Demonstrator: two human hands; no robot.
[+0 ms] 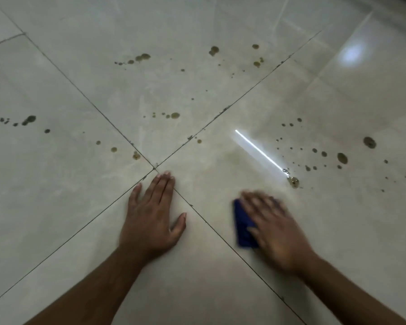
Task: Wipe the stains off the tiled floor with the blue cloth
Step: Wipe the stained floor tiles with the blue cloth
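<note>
The blue cloth [243, 225] lies flat on the glossy pale tiled floor [197, 90]. My right hand [272, 227] presses down on it with straight fingers and is blurred by motion; most of the cloth is hidden under the palm. My left hand [154, 212] rests flat on the floor just below the crossing of the grout lines [154, 168], fingers together and thumb spread. Brown stains dot the tiles: a wet blotch [294, 181] just beyond the right hand, larger spots [342, 158] further right, and spots [175, 115] above the left hand.
More stains lie at the far left [29, 119] and at the back [143, 57], [213, 50]. A bright strip of reflected light [258, 150] crosses the tile ahead of my right hand. A round light glare [352, 53] shines at the back right.
</note>
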